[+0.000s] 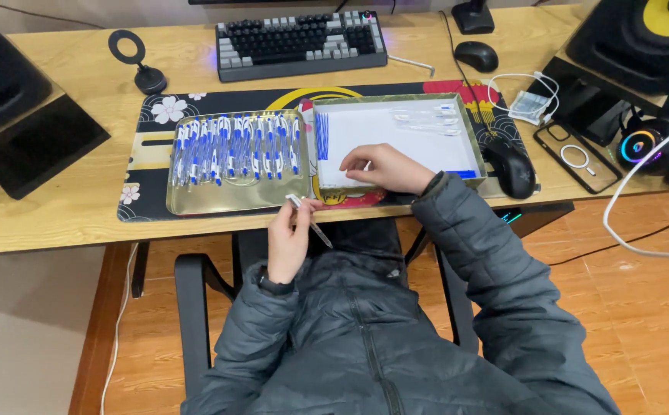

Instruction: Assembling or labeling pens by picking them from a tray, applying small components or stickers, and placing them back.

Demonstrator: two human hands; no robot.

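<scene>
My left hand (pixel 288 238) holds a clear pen barrel (pixel 309 220) near the desk's front edge, just below a gold metal tray (pixel 234 198). Rows of several assembled blue-and-white pens (pixel 234 147) fill that tray. My right hand (pixel 387 168) rests palm down inside a shallow white-lined box (pixel 396 131), fingers near its front left corner; whether it holds anything is hidden. Thin blue refills (pixel 321 136) lie along the box's left side and a few clear pen parts (pixel 427 119) near its far edge.
Both containers sit on a dark patterned desk mat (pixel 150 180). A black mouse (pixel 510 167) lies right of the box. A keyboard (pixel 300 42), second mouse (pixel 476 55), phone (pixel 577 157), headphones (pixel 650 146) and speakers crowd the desk. Chair arms flank my lap.
</scene>
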